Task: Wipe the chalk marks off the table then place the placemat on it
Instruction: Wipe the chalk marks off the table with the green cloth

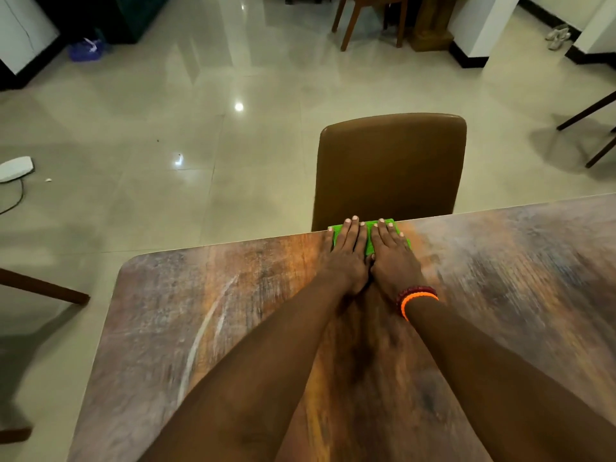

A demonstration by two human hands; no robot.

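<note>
Bare forearms, no sleeves, right wrist wearing an orange band (419, 300) beside a dark red beaded bracelet (416, 290)

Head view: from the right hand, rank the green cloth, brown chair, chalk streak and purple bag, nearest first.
1. Green cloth: under the right hand, at the table's far edge.
2. Brown chair: just beyond that edge.
3. Chalk streak: on the table, to the left.
4. Purple bag: on the floor, far left.

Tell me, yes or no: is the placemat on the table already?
No: only the green cloth under both flat hands lies on the table.
</note>
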